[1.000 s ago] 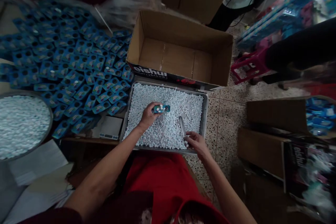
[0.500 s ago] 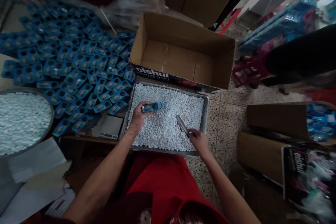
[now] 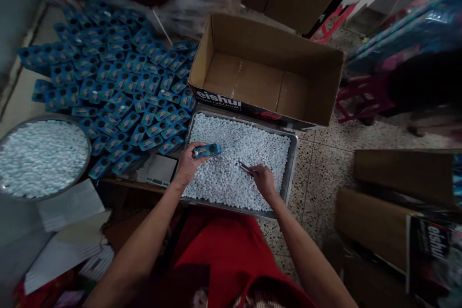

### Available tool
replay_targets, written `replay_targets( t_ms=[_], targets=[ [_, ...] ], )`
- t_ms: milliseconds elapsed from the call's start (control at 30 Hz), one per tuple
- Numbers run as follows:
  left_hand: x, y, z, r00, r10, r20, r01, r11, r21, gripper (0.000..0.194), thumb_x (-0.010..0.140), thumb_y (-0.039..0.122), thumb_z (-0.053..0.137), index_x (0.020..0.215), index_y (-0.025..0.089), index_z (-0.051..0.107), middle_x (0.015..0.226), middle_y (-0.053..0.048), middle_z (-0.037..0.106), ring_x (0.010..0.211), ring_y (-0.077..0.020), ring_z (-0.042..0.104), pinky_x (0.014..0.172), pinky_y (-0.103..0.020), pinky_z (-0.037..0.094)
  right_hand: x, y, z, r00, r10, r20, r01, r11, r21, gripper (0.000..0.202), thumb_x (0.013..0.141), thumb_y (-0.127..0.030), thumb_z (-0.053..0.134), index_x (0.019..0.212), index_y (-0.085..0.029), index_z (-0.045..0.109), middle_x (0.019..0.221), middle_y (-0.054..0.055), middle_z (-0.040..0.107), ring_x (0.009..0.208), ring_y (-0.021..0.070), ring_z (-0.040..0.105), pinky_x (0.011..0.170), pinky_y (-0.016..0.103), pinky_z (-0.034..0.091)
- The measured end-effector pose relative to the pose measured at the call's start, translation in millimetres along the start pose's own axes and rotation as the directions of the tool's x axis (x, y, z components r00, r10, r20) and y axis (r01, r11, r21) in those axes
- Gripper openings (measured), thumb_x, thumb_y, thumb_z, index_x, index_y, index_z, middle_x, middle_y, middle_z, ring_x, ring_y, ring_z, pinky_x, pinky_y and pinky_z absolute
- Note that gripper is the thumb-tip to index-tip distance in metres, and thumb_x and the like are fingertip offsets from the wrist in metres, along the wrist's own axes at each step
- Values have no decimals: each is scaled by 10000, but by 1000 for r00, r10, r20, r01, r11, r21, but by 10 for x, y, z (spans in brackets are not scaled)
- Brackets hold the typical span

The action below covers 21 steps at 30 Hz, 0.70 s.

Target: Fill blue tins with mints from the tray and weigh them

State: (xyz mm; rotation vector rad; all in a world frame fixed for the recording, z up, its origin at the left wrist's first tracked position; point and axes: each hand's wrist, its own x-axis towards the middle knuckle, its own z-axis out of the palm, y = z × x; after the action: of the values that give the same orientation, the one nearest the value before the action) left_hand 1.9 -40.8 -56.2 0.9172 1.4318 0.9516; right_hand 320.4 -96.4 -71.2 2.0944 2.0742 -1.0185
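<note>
A metal tray (image 3: 293,163) full of small white pellets (image 3: 216,183) lies in front of me. My left hand (image 3: 188,163) grips a small blue box (image 3: 207,150) by its left end, above the left part of the pellets. The box has a dark round opening near its right end. In my right hand (image 3: 263,177) is a narrow metal scoop (image 3: 246,168), its tip down at the pellets, right of the box. Fingers hide part of the scoop's handle, and its tip is hard to make out.
Many blue boxes (image 3: 122,82) are piled at the left. A round basin (image 3: 88,154) of similar pellets stands below them, near a small scale (image 3: 160,168). Beyond the tray is an open carton (image 3: 260,77). Another person's dark-clothed limb (image 3: 429,82) and more cartons (image 3: 375,226) are at the right.
My right hand has moved left and up, bringing the scoop closer to the blue box and lower among the pellets. My left hand keeps its hold. The view has shifted slightly left.
</note>
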Motion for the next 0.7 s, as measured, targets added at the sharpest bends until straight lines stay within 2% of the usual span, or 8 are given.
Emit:
replay_targets(
  t_ms=[100,200,300,367,433,567,633,700],
  targets=[
    [0,61,-85,999,45,1,-45,985,165,398,711,255,798,1083,176,682,1130,-77,748,1025,-224,693,984,-360,525,-35,-54,-108,999,25,-27,-24,999,38,301,977,-146,548,1096,-203,818,1016,85,778,922,212,663,843,301,445],
    [14,104,-119,992,121,37,-127,941,314,341,729,228,762,1061,175,706,1093,-76,742,1043,-238,681,1002,-374,509,-122,-128,-390,998,-11,-60,18,993,115,269,964,-189,579,1066,-221,825,976,69,780,900,219,667,830,309,455],
    [23,128,-83,980,179,82,-197,889,414,327,748,176,725,1074,178,715,1106,-80,732,1093,-250,660,1032,-391,484,-105,-376,-714,992,-108,-70,118,978,172,276,952,-196,581,1060,-247,829,911,54,767,887,220,649,829,318,444],
    [18,152,-44,973,201,113,-230,858,459,331,764,145,704,1092,185,717,1115,-80,729,1107,-254,651,1033,-395,476,-30,-646,-888,989,-138,-49,142,984,103,305,935,-166,569,1055,-266,831,875,50,753,879,224,627,817,328,422],
    [4,189,-14,961,229,156,-277,817,506,322,778,122,688,1090,193,722,1114,-78,730,1108,-258,641,1020,-393,474,54,-969,-1011,989,-144,-30,142,989,-36,305,906,-148,573,1021,-260,833,882,61,748,895,242,608,804,349,394],
    [-18,250,-7,924,273,267,-381,712,590,284,828,115,661,1091,198,729,1097,-73,739,1073,-263,629,1000,-395,469,90,-1574,-1171,977,-213,18,207,926,-317,215,901,-207,587,892,-191,802,895,107,732,916,282,578,812,402,354],
    [-15,237,-18,925,282,254,-379,706,599,293,819,125,690,1102,190,725,1100,-82,737,1069,-271,629,997,-401,473,26,-1703,-1251,968,-248,31,242,897,-371,216,914,-228,576,846,-179,775,874,112,718,906,283,570,825,416,349],
    [-12,194,-18,946,281,162,-321,737,595,334,776,119,735,1104,181,720,1111,-95,728,1092,-283,630,1001,-408,479,-68,-1615,-1319,972,-234,-5,216,906,-364,213,911,-220,567,881,-189,776,868,99,717,901,279,571,836,416,353]
  ],
)
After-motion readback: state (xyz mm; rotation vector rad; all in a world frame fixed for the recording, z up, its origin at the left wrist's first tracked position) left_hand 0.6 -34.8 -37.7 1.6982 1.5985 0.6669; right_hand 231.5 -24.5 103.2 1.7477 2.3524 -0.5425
